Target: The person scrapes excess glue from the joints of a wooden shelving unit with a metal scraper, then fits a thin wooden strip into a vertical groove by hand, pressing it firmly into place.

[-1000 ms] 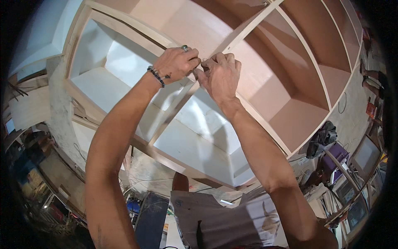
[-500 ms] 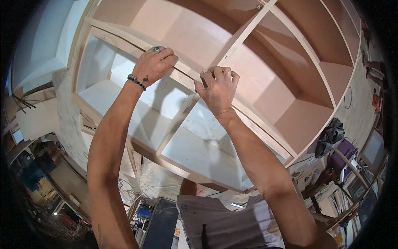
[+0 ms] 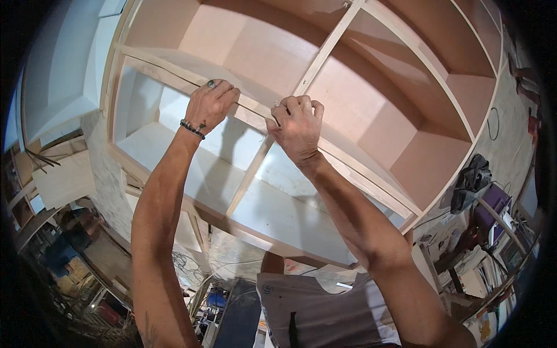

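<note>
A large wooden cabinet frame (image 3: 328, 49) with several open compartments stands in front of me. Along the rail between its pinkish-brown upper compartments and white-lined lower ones runs a pale wooden strip (image 3: 155, 71), with a thin dark gap beside it. My left hand (image 3: 212, 105), with a ring and a dark beaded bracelet, has its fingers curled over this strip left of the central divider. Close to the divider my right hand (image 3: 297, 126) is closed on the same strip, knuckles up. The fingertips of both hands are partly hidden behind the wood.
Another pale blue-white cabinet piece (image 3: 61, 69) stands at the left. A black bag (image 3: 471, 182) and a purple box (image 3: 492, 211) lie at the right, near cluttered materials. Below the cabinet are loose cables (image 3: 185, 264) and a dark flat panel (image 3: 239, 313).
The view has shifted slightly. My right hand sits a little farther left along the strip, nearer the divider. Both hands keep their hold, and the gap beside the strip looks narrower at the left.
</note>
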The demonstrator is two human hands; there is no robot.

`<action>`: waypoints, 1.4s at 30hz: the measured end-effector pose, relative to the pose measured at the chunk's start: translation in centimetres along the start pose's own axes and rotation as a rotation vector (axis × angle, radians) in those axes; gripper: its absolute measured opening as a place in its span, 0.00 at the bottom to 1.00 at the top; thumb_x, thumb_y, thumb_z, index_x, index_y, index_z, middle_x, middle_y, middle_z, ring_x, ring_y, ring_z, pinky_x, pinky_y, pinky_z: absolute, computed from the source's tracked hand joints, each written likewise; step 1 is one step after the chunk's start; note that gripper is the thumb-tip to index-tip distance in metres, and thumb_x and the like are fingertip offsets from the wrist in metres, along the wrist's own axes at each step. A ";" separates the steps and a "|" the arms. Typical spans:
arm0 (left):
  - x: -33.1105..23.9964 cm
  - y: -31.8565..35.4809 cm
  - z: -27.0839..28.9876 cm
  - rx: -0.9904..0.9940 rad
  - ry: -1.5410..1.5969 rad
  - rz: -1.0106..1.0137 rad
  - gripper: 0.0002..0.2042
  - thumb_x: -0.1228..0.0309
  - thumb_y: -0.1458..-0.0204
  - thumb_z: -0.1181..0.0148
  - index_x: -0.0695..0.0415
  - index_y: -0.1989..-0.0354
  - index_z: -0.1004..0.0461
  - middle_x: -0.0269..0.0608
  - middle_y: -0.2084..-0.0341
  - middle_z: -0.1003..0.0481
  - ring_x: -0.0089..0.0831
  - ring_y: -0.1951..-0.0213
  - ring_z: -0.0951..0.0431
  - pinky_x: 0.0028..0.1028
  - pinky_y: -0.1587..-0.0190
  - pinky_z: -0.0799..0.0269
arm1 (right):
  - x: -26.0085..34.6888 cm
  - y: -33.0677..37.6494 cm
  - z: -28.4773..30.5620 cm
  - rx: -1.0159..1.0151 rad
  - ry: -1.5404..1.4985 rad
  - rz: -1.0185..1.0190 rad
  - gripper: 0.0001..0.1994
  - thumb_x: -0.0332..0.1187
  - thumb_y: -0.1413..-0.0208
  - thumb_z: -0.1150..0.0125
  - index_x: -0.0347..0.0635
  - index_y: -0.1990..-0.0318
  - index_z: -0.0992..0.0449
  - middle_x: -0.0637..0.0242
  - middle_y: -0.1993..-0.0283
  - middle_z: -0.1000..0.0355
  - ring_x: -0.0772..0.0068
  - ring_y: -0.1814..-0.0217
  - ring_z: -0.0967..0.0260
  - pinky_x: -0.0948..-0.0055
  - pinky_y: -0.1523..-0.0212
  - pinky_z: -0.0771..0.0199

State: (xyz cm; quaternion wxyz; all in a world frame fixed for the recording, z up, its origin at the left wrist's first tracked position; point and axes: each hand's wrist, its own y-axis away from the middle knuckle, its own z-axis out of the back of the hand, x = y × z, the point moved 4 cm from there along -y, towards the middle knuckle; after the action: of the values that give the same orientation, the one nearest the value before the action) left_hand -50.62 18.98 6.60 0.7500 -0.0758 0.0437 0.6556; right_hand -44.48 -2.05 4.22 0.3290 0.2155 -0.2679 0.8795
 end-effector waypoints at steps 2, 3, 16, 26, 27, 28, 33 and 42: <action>0.1 0.2 -0.1 0.023 -0.033 0.006 0.10 0.77 0.51 0.36 0.55 0.60 0.19 0.36 0.63 0.21 0.37 0.59 0.18 0.35 0.62 0.20 | 0.0 0.0 0.0 0.011 -0.001 -0.007 0.08 0.35 0.59 0.30 0.47 0.69 0.19 0.70 0.59 0.28 0.63 0.52 0.32 0.53 0.48 0.38; 0.1 0.2 -0.2 0.026 -0.035 0.004 0.10 0.77 0.51 0.36 0.55 0.60 0.19 0.36 0.63 0.21 0.37 0.59 0.18 0.35 0.62 0.20 | 0.1 0.0 0.0 0.023 -0.001 -0.011 0.09 0.36 0.58 0.29 0.48 0.68 0.20 0.71 0.59 0.28 0.63 0.52 0.33 0.53 0.47 0.39; 4.3 2.1 1.8 -0.047 -0.071 0.049 0.18 0.71 0.51 0.34 0.52 0.50 0.24 0.36 0.57 0.25 0.42 0.52 0.21 0.42 0.43 0.25 | 2.1 -1.9 1.7 0.126 -0.019 -0.164 0.18 0.44 0.50 0.28 0.45 0.55 0.17 0.68 0.54 0.26 0.62 0.44 0.33 0.53 0.41 0.39; 10.2 1.4 4.5 0.134 -0.168 0.030 0.13 0.73 0.51 0.31 0.54 0.56 0.22 0.38 0.58 0.24 0.42 0.56 0.21 0.39 0.55 0.21 | 5.4 -5.9 -7.4 0.119 -0.177 -0.098 0.07 0.34 0.48 0.33 0.42 0.65 0.17 0.60 0.59 0.25 0.58 0.50 0.27 0.58 0.55 0.23; 9.9 1.5 4.8 0.146 -0.186 0.011 0.12 0.71 0.50 0.31 0.54 0.57 0.21 0.36 0.59 0.24 0.40 0.57 0.21 0.38 0.56 0.21 | 5.5 -5.8 -7.4 0.065 -0.159 -0.081 0.06 0.33 0.49 0.33 0.42 0.68 0.17 0.60 0.61 0.25 0.59 0.52 0.27 0.58 0.57 0.22; 9.6 1.4 5.0 0.149 -0.186 0.008 0.12 0.71 0.50 0.31 0.54 0.57 0.21 0.36 0.59 0.24 0.40 0.57 0.21 0.38 0.56 0.21 | 5.3 -5.7 -7.5 0.063 -0.160 -0.084 0.06 0.33 0.49 0.33 0.42 0.68 0.17 0.60 0.61 0.25 0.59 0.52 0.27 0.58 0.57 0.22; 9.7 1.2 5.7 0.062 -0.125 -0.047 0.13 0.71 0.53 0.29 0.55 0.57 0.19 0.34 0.60 0.24 0.38 0.58 0.21 0.37 0.56 0.20 | 5.6 -5.9 -7.7 0.058 -0.075 -0.018 0.04 0.33 0.51 0.34 0.46 0.71 0.20 0.66 0.65 0.29 0.64 0.54 0.28 0.62 0.61 0.27; 10.6 1.3 3.9 0.119 -0.148 -0.006 0.12 0.71 0.51 0.32 0.53 0.57 0.18 0.32 0.60 0.23 0.34 0.58 0.21 0.35 0.57 0.19 | 5.5 -5.9 -7.9 0.072 -0.053 0.018 0.04 0.34 0.50 0.34 0.48 0.69 0.21 0.68 0.65 0.29 0.65 0.53 0.29 0.62 0.59 0.29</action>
State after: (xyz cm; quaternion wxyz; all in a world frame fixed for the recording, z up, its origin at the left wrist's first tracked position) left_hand -50.60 30.18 8.57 0.7564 0.0174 0.0270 0.6534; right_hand -45.78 9.08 3.15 0.3060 0.2480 -0.2468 0.8854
